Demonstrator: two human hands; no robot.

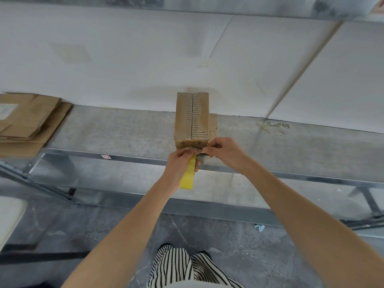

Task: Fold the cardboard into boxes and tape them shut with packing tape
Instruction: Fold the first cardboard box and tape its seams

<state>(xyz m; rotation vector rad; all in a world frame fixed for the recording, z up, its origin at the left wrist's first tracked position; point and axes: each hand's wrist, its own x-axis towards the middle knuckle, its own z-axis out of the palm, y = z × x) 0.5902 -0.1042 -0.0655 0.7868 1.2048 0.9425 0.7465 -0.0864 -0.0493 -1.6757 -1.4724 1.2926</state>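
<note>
**Both hands at the near edge of the box**

We start with the grey shelf point(104, 129), which serves as the bench. It puts the work close to the front rail, where both arms reach it easily. On its left end lies the stack of flat cardboard point(27, 125), well apart from the hands; we take it for the supply still to be folded.

The box point(192, 117) stands in the middle of the shelf, its near face just behind the rail. Its top flaps meet along a centre seam under glossy film that looks like tape. A second brown piece shows just beside its right side; we cannot tell whether that is a flap or another box.

Our left hand point(180, 165) has its fingers curled round a yellow strip point(188, 175), which hangs down below the rail. Whether that is tape or a cutter handle we cannot say. Our right hand point(224, 152) pinches thumb to forefinger at the near face of the box, on what we judge to be a tape end point(197, 150), though it is too small to be sure. The two hands nearly touch, probably to keep that thin piece taut while it is pressed down or cut.

A crumpled tape scrap point(272, 126) lies on the shelf to the right.
</note>
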